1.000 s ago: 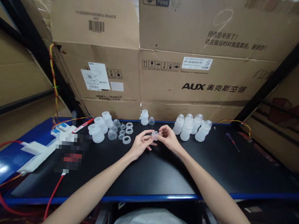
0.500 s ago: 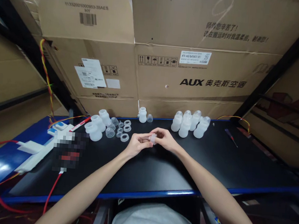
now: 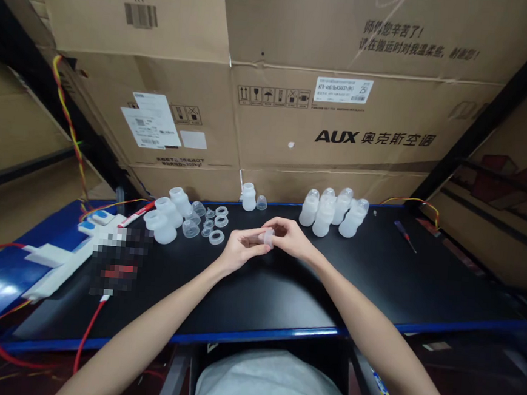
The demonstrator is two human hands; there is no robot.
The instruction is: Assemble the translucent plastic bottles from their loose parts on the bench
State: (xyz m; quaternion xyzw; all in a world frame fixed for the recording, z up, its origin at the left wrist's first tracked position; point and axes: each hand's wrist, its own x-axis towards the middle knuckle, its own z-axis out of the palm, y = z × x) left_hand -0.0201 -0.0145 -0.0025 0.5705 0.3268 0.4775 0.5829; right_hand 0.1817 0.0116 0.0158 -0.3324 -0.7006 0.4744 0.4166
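Note:
Both hands meet over the middle of the black table. Between the fingers of my left hand [image 3: 242, 247] and my right hand [image 3: 291, 236] is a translucent bottle collar ring [image 3: 269, 239], turned on its edge. Whether a nipple sits inside the ring cannot be made out, as the fingers cover part of it. Left of my hands lie several loose collar rings [image 3: 216, 237], small clear nipples [image 3: 207, 228] and clear domed caps [image 3: 190, 228]. Behind my hands stands an open white baby bottle [image 3: 248, 197] with a domed cap [image 3: 262, 203] beside it.
Open bottles [image 3: 164, 228] stand at the left, near a white power strip [image 3: 64, 267] and red cables [image 3: 90, 330]. Several capped bottles [image 3: 323, 217] stand back right. A screwdriver [image 3: 405, 235] lies further right. A cardboard wall [image 3: 272, 143] closes off the back.
The camera view has shifted slightly. Both hands still hold the collar ring, which has turned so more of its rim shows between the fingers. The bottles and loose parts stay in place.

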